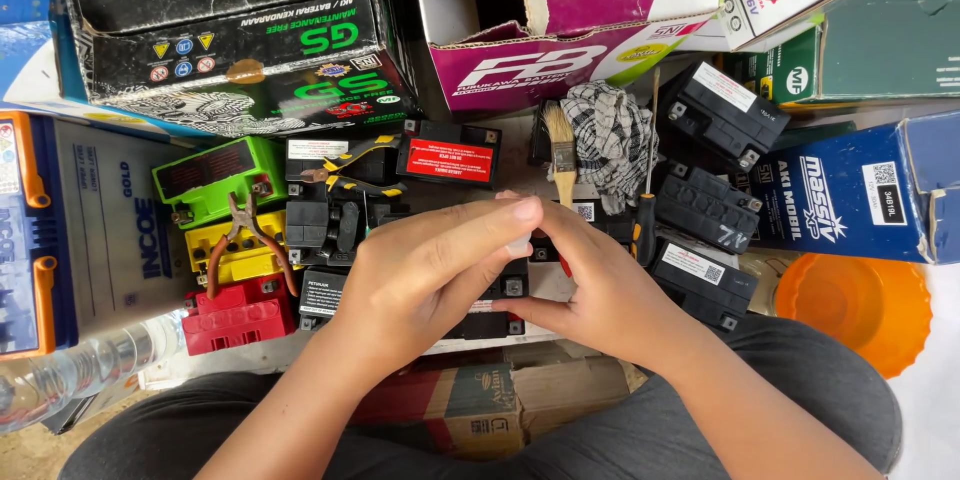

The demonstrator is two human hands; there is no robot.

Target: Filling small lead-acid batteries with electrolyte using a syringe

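I see my left hand (425, 275) and right hand (590, 285) meeting over the middle of a crowded work surface, both pinching a small pale piece (519, 243) between the fingertips; it is too small and too covered for me to say what it is. Both hands are closed on it, the left from above, the right from below. They hover just over a black battery (505, 300) that lies among many others, so I judge the work on that piece is in hand and not finished: nothing shows it fitted or set down anywhere. To the left lie green (205, 178), yellow (235, 255) and red (235, 315) batteries, with pliers (245, 240) resting across the yellow one. A paintbrush (560, 155), a checked rag (610, 140) and a screwdriver (648, 190) lie just beyond my fingers. Room is tight: cartons (560, 30) wall the far edge, a large white battery (85, 230) closes the left, an orange bowl (855, 305) sits at the right, and my knees bound the near side. The only free space is straight above the hands.
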